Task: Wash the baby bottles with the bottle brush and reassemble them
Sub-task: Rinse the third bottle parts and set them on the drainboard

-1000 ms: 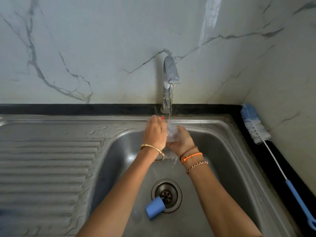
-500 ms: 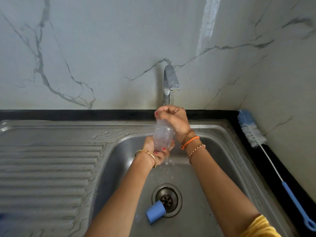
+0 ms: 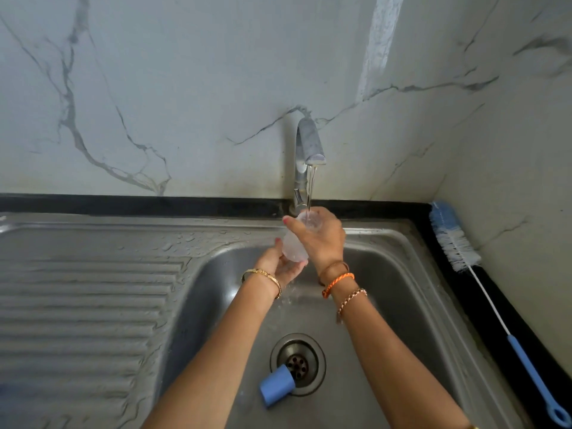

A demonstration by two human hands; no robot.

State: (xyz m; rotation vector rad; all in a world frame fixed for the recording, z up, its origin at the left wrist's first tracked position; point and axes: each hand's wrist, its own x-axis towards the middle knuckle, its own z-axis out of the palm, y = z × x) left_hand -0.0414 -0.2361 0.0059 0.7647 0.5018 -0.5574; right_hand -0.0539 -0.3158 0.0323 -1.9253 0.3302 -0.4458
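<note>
Over a steel sink (image 3: pixel 411 292), a right hand (image 3: pixel 322 239) grips the neck of a clear baby bottle (image 3: pixel 294 247) held mouth-up beneath a thin stream from the tap (image 3: pixel 308 144); the left hand (image 3: pixel 280 267) cups its base, fingers loosely curved; a blue cap (image 3: pixel 276 390) lies beside the drain (image 3: pixel 297 363); a bottle brush (image 3: pixel 483 283) rests on the black table edge, right.

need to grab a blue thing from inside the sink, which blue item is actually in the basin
The small blue plastic cap, lying on its side at the drain. The long blue-handled bottle brush lies outside the basin, on the black counter ledge to the right.
</note>
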